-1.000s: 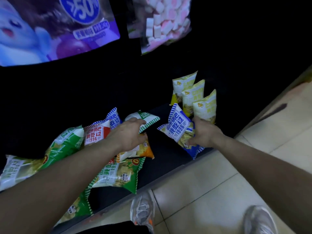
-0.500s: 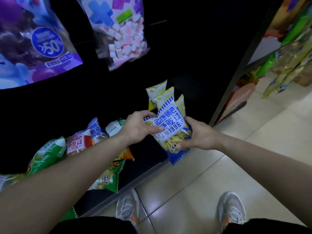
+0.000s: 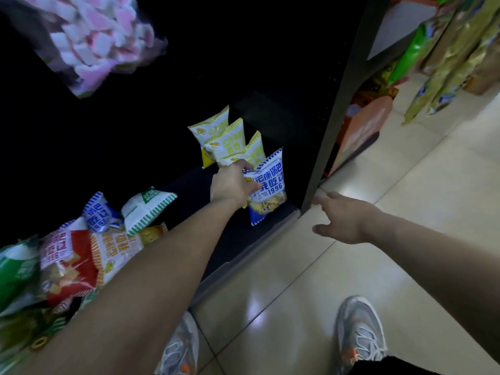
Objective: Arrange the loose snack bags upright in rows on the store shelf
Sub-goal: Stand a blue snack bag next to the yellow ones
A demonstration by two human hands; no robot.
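Note:
My left hand (image 3: 232,185) grips a blue-and-white snack bag (image 3: 268,189) and holds it upright at the front right of the dark bottom shelf (image 3: 238,236), just in front of three yellow-and-white bags (image 3: 226,140) standing in a row. My right hand (image 3: 342,219) hangs open over the floor beside the shelf's black upright post (image 3: 331,125), holding nothing. Loose bags lie in a heap at the shelf's left: a second blue bag (image 3: 97,212), a green-striped white one (image 3: 147,208), a red one (image 3: 67,263) and green ones (image 3: 16,269).
A bag of pink and white marshmallows (image 3: 92,41) hangs above the shelf. Beyond the post, a neighbouring rack (image 3: 446,58) holds green and yellow packets over an orange sign (image 3: 365,125). My two grey sneakers (image 3: 361,334) stand on the shiny tiled floor (image 3: 270,288) close to the shelf edge.
My right hand let go of the blue bag and drew back over the floor. My left hand took the bag alone and set it further right, by the yellow row. The view swung right.

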